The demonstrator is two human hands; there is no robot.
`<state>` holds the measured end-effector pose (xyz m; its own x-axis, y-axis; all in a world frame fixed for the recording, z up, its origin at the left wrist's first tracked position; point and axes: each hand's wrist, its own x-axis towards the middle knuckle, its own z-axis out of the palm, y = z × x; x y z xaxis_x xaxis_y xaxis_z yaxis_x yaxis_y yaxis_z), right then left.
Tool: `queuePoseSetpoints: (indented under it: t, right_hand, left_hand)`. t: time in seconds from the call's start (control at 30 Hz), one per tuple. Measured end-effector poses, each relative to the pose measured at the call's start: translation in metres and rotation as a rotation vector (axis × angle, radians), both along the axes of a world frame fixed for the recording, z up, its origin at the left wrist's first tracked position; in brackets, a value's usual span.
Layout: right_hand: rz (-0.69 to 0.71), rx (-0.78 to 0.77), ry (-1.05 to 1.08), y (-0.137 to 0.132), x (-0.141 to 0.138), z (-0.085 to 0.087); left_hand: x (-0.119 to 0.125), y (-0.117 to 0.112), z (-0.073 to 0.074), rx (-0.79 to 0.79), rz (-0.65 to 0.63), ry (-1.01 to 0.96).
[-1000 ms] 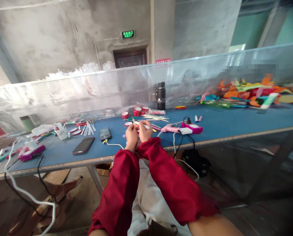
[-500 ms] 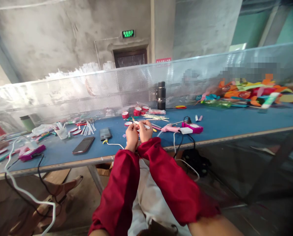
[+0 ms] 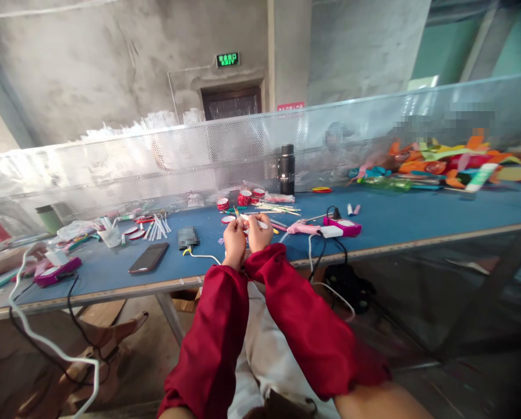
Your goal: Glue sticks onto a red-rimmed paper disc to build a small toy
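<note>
My left hand (image 3: 234, 242) and my right hand (image 3: 259, 233) are held close together above the front edge of the blue table (image 3: 400, 224), both in red sleeves. Together their closed fingers pinch a thin white stick (image 3: 255, 222) that pokes out to the right between them. Just behind my hands lie loose sticks (image 3: 276, 208) and small red tape rolls (image 3: 244, 198). A pink glue gun (image 3: 302, 229) lies to the right of my right hand.
A black flask (image 3: 286, 169) stands at the perforated divider (image 3: 155, 160). A phone (image 3: 148, 258) lies at left, a magenta-and-white device (image 3: 342, 226) at right with cables hanging off the edge. Colourful pieces (image 3: 443, 160) pile up far right. Another person's hand (image 3: 33, 253) reaches in far left.
My hands stay in place with only slight finger movement on the stick. At far left another person's hand has come into view near the magenta device.
</note>
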<state>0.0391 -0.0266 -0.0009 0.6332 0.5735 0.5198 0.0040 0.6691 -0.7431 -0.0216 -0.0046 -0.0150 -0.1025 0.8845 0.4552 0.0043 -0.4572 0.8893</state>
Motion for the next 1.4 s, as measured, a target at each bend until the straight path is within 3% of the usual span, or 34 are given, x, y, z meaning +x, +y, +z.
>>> queuePoseSetpoints:
  t: [1.03, 1.4]
  right_hand:
    - [-0.056, -0.044, -0.092, 0.0072, 0.0035, -0.0065]
    - [-0.002, 0.000, -0.072, 0.0016, 0.0012, -0.0032]
  left_hand:
    - [-0.0006, 0.0063, -0.0049, 0.043, -0.002, -0.008]
    - [-0.0011, 0.0001, -0.0008, 0.038, -0.010, -0.013]
